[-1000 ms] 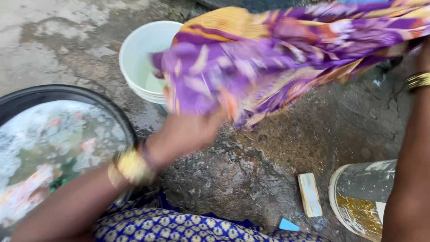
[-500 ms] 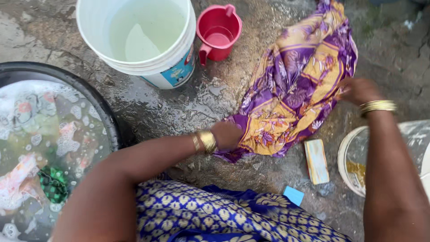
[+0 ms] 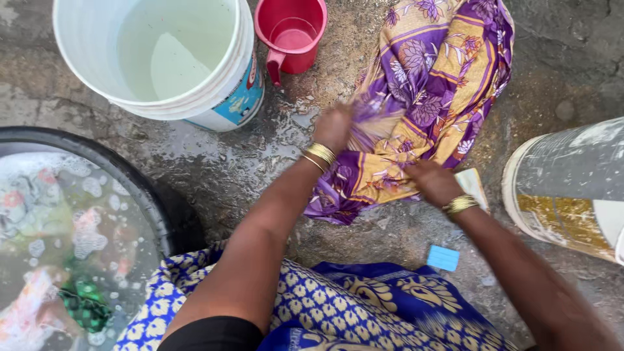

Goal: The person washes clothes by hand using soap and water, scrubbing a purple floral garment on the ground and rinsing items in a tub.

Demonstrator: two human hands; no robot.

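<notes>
Both forearms extended forward, wrists bangled. Left hand (image 3: 333, 127) raised, motion-blurred, fingers closed. Right hand (image 3: 432, 182) lower, palm down, fingers curled inward.

Left of cloth: white bucket (image 3: 156, 58), red mug (image 3: 292, 32) and black tub (image 3: 140, 188) crowd the floor (image 3: 234, 169).
Right: grey drum (image 3: 572, 185) blocks.
Free: wet floor between tub and purple cloth (image 3: 422, 97).

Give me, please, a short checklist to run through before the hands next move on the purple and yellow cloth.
1. Purple and yellow cloth spread on the wet ground: ok.
2. Left hand on the cloth's edge: ok; grip blurred, cannot tell.
3. Right hand on the cloth: ok.
4. Soap bar beside the right hand: ok, partly hidden.
5. White bucket holds water: ok.
6. Red mug upright beside the bucket: ok.
</notes>
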